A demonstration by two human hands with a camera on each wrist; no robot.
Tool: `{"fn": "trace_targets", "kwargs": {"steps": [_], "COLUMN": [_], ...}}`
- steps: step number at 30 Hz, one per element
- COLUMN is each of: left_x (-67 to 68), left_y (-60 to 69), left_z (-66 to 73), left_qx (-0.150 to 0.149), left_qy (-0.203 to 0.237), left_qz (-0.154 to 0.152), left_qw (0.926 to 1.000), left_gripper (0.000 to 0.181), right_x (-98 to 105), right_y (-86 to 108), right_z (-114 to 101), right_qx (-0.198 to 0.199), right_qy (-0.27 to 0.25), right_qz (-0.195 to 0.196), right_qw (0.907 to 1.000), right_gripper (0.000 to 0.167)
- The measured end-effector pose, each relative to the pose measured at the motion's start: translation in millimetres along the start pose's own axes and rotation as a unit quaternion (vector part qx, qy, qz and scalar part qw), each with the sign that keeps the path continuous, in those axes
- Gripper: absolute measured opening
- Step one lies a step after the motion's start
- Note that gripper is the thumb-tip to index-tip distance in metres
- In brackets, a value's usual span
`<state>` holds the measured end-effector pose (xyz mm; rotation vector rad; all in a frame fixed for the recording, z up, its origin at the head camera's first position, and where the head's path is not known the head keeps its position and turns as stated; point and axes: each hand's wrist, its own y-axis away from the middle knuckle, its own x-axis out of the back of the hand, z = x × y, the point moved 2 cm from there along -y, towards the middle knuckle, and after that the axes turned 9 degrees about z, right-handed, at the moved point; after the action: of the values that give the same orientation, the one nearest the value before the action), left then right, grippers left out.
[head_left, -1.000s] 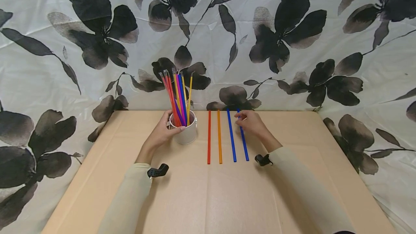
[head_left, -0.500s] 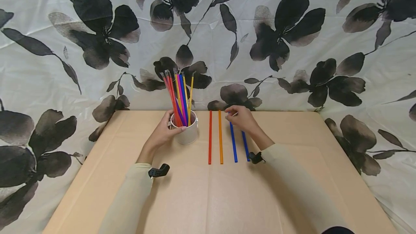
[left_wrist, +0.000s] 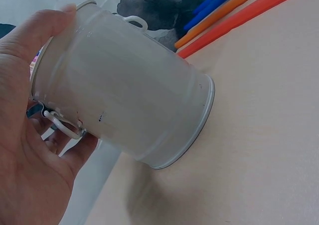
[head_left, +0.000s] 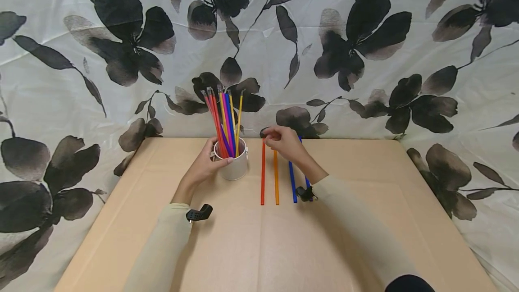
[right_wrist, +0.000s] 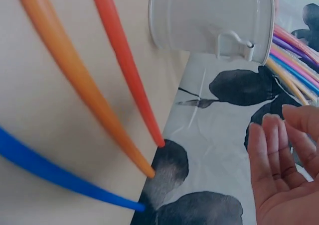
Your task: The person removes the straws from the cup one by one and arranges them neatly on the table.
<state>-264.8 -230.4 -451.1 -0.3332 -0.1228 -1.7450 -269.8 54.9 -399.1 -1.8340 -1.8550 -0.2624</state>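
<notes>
- Bucket (head_left: pixel 235 168): white metal, with small side loops, upright near the far edge of the desk (head_left: pixel 259 247); serves as reference for all positions below
- Left hand (head_left: pixel 202 163): at the left side of the bucket, gripping it, thumb at the rim
- Bundle of sticks (head_left: pixel 229 123): inside the bucket, standing above its rim and fanned; red, yellow, purple, magenta and blue visible
- Red stick (head_left: pixel 262 175): lying on the desk, just right of the bucket
- Orange stick (head_left: pixel 276 179): second to the right of the bucket, apart from the red stick
- Two blue sticks (head_left: pixel 293 184): third and fourth to the right of the bucket, the outermost partly covered by the right wrist camera (head_left: pixel 305 193)
- Right hand (head_left: pixel 285 143): right of the bucket, by the far stick ends; released, fingers loosely bent, holding nothing
- Floral cloth (head_left: pixel 267 48): behind the bucket
</notes>
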Motion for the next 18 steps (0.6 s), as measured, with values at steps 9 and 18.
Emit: {"fn": "trace_targets", "kwargs": {"steps": [9,18], "left_x": [-2.1,-1.3], "left_y": [-1.7,-2.4], "left_z": [1.0,3.4], "left_qx": [0.000,0.013], "left_qy": [0.001,0.002], "left_qz": [0.002,-0.004], "left_qw": [1.0000,0.9999], "left_gripper": [0.084,0.084], "right_x": [-16,-33], "right_y": [-10.1,-16.9], "right_z": [-13,-28], "right_qx": [0.029,0.046], "right_qy": [-0.016,-0.019], "right_qz": [-0.023,-0.040], "right_qw": [0.9992,0.9980], "right_gripper": [0.028,0.034]}}
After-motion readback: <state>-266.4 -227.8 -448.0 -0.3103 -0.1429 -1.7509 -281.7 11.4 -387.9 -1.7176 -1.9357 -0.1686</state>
